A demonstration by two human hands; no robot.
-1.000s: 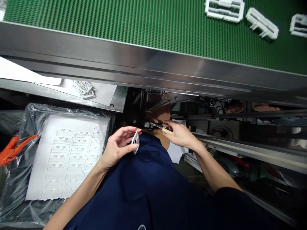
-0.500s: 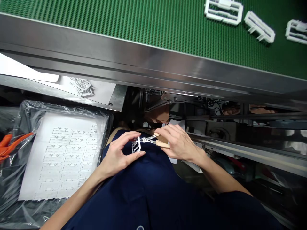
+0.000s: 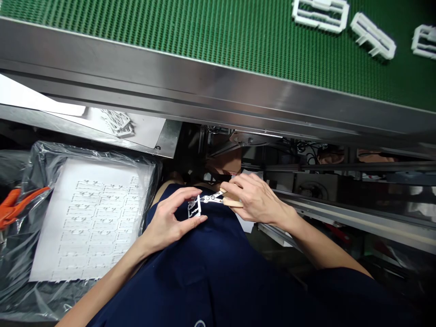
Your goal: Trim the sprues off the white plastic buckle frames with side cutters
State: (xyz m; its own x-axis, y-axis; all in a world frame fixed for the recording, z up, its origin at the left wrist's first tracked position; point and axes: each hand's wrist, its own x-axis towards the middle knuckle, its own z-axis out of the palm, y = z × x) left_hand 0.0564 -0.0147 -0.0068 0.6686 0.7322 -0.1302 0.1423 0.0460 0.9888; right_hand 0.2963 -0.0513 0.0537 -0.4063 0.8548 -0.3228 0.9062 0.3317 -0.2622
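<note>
wood-handled metal cutters (image 3: 232, 204), matt white plastic part (image 3: 198, 206)

A green conveyor belt (image 3: 170, 41) with a fine dimpled pattern under white plastic frames (image 3: 320, 16) — the small frame (image 3: 194, 207) is white too, the snips (image 3: 213, 198) silver with pale wooden handles, the shirt (image 3: 204, 272) navy, the clamp (image 3: 8, 210) orange.

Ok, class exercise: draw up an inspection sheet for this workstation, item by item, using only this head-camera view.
surface: green studded conveyor belt with a stainless steel edge.
job's things: small white plastic frame; wood-handled nippers, tips at the frame.
clutter: white frames on the belt; punched white sheet on a clear plastic bag; orange clamp.
grippers: left hand pinches the frame; right hand grips the nippers.
cables: dark cables below the belt.
surroundings: steel shelf holding paper and cut pieces.
</note>
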